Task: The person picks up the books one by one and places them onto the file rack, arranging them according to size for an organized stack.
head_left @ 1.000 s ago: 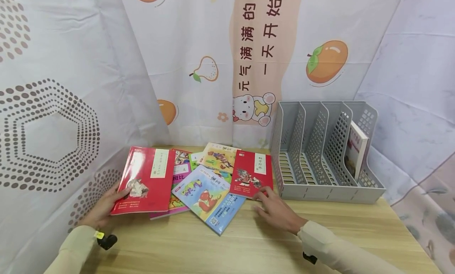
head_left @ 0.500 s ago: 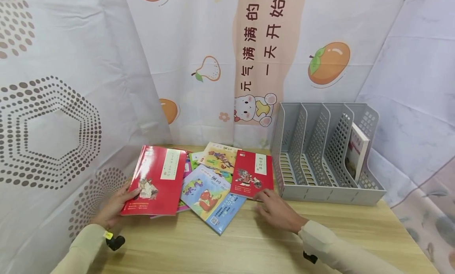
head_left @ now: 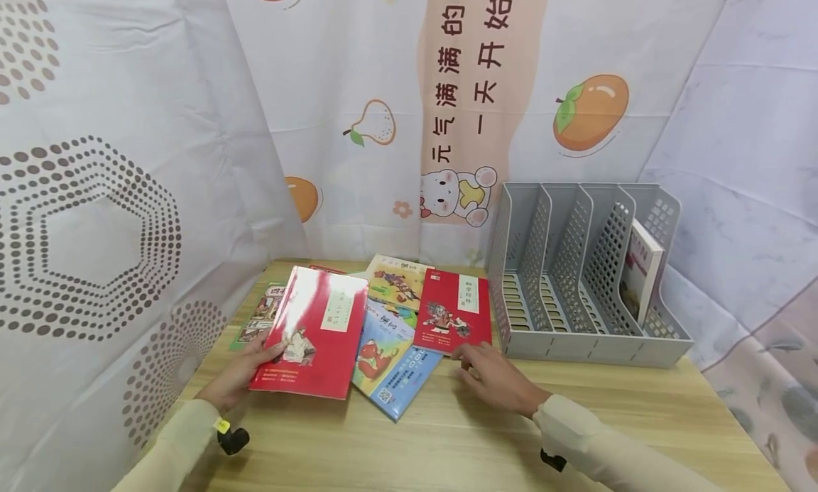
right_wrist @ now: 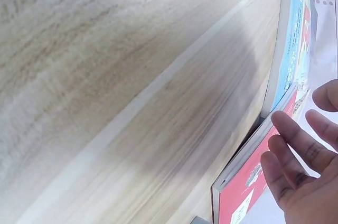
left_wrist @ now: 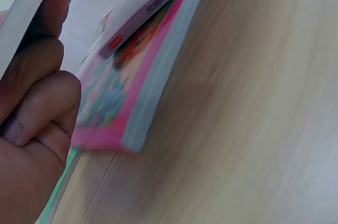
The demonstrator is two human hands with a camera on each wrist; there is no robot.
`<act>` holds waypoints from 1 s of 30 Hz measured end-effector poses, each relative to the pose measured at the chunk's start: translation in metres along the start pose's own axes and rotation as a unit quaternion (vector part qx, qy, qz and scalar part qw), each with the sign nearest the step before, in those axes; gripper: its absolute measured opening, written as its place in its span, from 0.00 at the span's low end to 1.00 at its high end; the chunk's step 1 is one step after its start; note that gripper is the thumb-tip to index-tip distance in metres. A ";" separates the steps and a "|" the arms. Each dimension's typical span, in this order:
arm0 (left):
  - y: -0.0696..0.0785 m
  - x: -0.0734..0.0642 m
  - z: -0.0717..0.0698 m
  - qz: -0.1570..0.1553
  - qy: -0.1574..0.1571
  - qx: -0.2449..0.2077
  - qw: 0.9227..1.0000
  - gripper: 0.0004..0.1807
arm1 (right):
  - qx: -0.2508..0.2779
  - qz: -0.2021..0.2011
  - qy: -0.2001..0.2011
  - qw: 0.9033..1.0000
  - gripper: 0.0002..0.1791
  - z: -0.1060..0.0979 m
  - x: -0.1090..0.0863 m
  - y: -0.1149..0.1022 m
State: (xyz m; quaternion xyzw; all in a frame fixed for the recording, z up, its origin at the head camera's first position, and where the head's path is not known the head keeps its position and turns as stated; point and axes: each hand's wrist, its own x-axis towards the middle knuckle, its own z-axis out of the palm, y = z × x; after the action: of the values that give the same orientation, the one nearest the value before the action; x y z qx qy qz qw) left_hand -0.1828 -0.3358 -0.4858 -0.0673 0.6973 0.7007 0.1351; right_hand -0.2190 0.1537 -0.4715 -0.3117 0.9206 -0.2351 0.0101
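Note:
My left hand (head_left: pixel 238 373) grips a red book (head_left: pixel 313 336) by its left edge, thumb on the cover and fingers underneath. In the left wrist view, those fingers curl below the held book (left_wrist: pixel 20 20), and a pink-edged book (left_wrist: pixel 138 94) lies beyond. The held book covers part of a blue book (head_left: pixel 399 378) in the head view. Loosely bent, the fingers of my right hand (head_left: pixel 501 384) are at the lower right corner of a second red book (head_left: pixel 450 311). The right wrist view shows them over that red book (right_wrist: pixel 240 195), pinching nothing; contact is unclear.
A cream picture book (head_left: pixel 397 282) lies behind the blue one, and a green comic-style book (head_left: pixel 260 316) lies at the left. On the right stands a grey file organizer (head_left: pixel 591 348) with a white book (head_left: pixel 639 272) in its rightmost compartment. Printed curtains hang behind the wooden table (head_left: pixel 409 453).
My left hand has carried the red book rightward and nearer, over the blue book's left part. The green book has come into view behind it. My right hand has barely moved.

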 end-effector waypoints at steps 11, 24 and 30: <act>-0.002 0.011 0.034 -0.021 0.013 0.024 0.999 0.49 | 0.053 0.056 -0.033 0.996 0.10 0.004 0.001 -0.004; 0.000 0.025 0.076 -0.001 -0.047 -0.004 0.999 0.45 | 0.117 0.016 -0.025 0.993 0.11 0.010 0.003 -0.009; -0.003 0.032 0.092 -0.001 -0.065 0.000 0.998 0.46 | 0.171 0.015 -0.046 0.984 0.15 0.010 0.005 -0.011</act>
State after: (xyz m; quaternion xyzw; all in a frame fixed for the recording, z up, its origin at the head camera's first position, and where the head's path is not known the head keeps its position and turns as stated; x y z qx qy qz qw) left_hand -0.2040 -0.2414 -0.4958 -0.0227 0.6871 0.7032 0.1811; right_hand -0.2148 0.1389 -0.4752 -0.3022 0.8697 -0.3746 0.1097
